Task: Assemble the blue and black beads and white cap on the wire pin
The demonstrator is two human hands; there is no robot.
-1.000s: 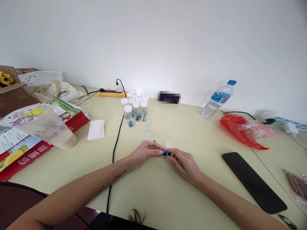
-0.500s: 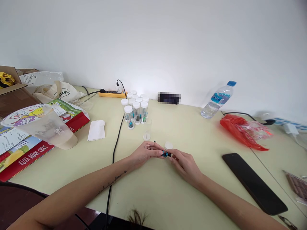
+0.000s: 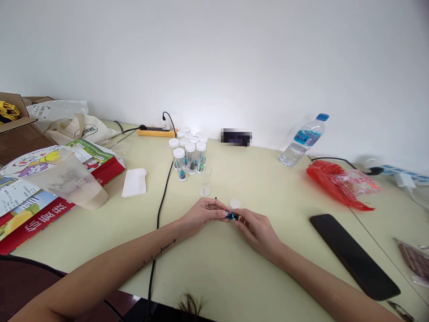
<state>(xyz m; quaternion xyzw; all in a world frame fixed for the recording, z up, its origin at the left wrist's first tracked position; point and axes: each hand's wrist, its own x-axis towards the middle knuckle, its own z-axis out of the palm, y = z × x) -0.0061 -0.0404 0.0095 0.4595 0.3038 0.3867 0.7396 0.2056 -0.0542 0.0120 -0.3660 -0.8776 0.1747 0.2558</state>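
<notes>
Both hands meet low over the pale green counter (image 3: 234, 277), fingertips together on a small blue-and-black part (image 3: 232, 216) that lies at or just above the surface (too small to tell what it is). The left hand (image 3: 204, 213) is closed narrowly, pinching the part from its left end, and thin metal wires or pins show against its fingers. The right hand (image 3: 256, 228) is pinched on the part's other end, its fingers curled in. Just beyond the hands lie a white cap (image 3: 235, 203), a tiny dark speck and an open clear vial (image 3: 205, 182) standing upright without a lid. Farther back stands a cluster of white-capped vials (image 3: 189, 150), several with blue or green bits inside. A black cable (image 3: 163, 197) runs from a yellow power strip (image 3: 156, 130) near the wall down past the left forearm. To the right lie a black phone (image 3: 353, 252), a red plastic bag (image 3: 338, 183) and a water bottle (image 3: 303, 141) with a blue cap; to the left, a folded white tissue (image 3: 134, 181) and a tipped plastic cup (image 3: 67, 179) on a printed carton.
</notes>
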